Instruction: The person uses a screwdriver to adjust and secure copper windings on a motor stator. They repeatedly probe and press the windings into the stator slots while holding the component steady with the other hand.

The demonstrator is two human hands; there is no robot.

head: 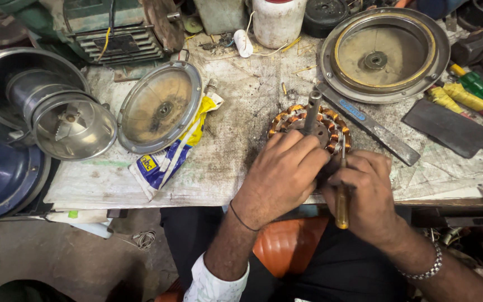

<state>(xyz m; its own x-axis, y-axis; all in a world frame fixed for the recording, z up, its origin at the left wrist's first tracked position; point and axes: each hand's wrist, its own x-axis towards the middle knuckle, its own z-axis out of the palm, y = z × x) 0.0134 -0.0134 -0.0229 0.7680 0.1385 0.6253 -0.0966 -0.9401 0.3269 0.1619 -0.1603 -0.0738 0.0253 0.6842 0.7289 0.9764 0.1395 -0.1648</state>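
Observation:
A round fan stator (325,124) wound with copper coils lies on the workbench, a grey steel shaft (311,111) standing up from its middle. My left hand (282,172) rests over the near side of the stator, fingers curled against it beside the shaft. My right hand (364,190) grips a screwdriver with an amber handle (342,206), its thin blade pointing up onto the coils at the stator's right side.
A round metal fan cover (386,55) and a flat file (371,125) lie behind the stator. A smaller dished cover (160,106), a yellow-blue pouch (170,156), steel bowls (40,106), a white jar (278,21) and coloured tool handles (476,95) crowd the bench.

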